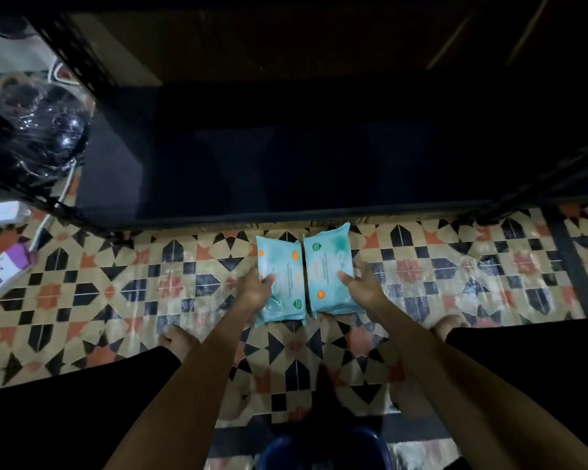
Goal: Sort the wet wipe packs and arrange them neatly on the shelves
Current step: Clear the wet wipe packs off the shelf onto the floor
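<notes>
On the patterned floor (116, 290), just in front of the dark lower shelf (286, 154): two teal wet wipe packs, side by side, long edges touching or nearly so.

Item 1, left pack (280, 283): flat, printed face up, with orange and green round badges. Left hand (255, 288) lies on its outer long edge, fingers curled over onto the face; grip closed on this pack.

Item 2, right pack (328, 269): same type, far corner almost at the shelf's front edge. Right hand (362, 283) holds its outer long edge, fingers bent onto the face; grip closed on this pack.

Handling, by judgement: soft film pouches, light to moderate in weight, pliable rather than stiff, and likely slick under the fingers. Best taken along the long sides with the thumb underneath, so the body does not sag or fold; the crimped end seams offer a poorer hold.

Shelf interior: too dark to tell what it holds.
</notes>
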